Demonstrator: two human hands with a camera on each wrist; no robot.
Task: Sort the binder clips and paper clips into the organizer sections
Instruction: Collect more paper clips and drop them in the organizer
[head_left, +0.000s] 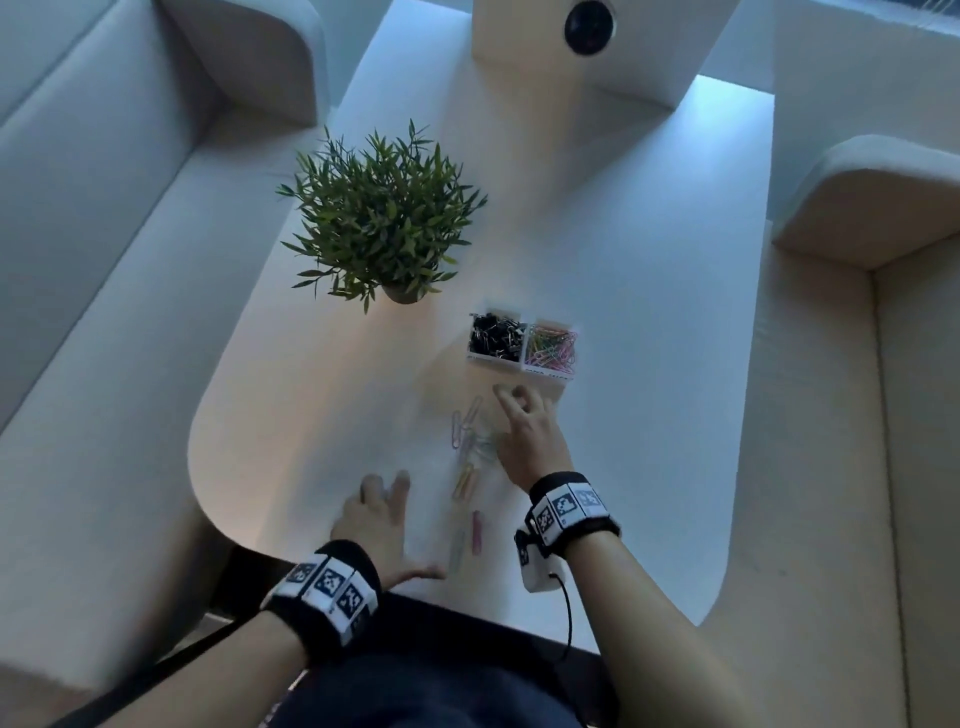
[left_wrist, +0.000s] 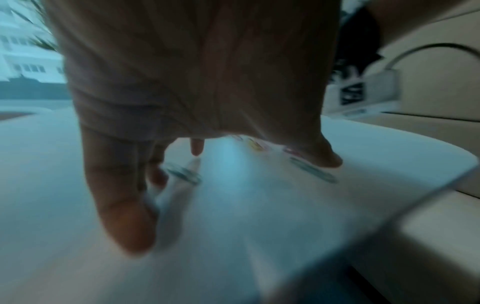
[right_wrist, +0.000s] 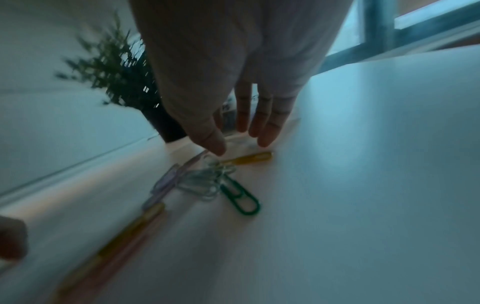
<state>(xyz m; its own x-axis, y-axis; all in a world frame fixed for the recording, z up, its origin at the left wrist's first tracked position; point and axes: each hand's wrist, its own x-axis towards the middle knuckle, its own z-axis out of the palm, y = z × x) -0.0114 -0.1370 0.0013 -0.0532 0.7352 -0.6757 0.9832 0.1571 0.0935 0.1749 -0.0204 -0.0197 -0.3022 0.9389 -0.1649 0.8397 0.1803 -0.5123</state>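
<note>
The right hand (head_left: 524, 431) hovers with fingers spread and relaxed, holding nothing — loose paper clips (head_left: 470, 441) lie just under and left of its fingertips. The organizer (head_left: 521, 344) sits just beyond them; the left hand (head_left: 376, 519) rests flat, fingers straight.

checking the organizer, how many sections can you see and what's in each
2. The left section holds black binder clips; the right section holds coloured paper clips. None seems hidden.

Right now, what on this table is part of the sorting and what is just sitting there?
Part of the job:
loose paper clips
organizer
binder clips in its left section
sorted paper clips in its right section

Just sitting there:
potted plant
</note>
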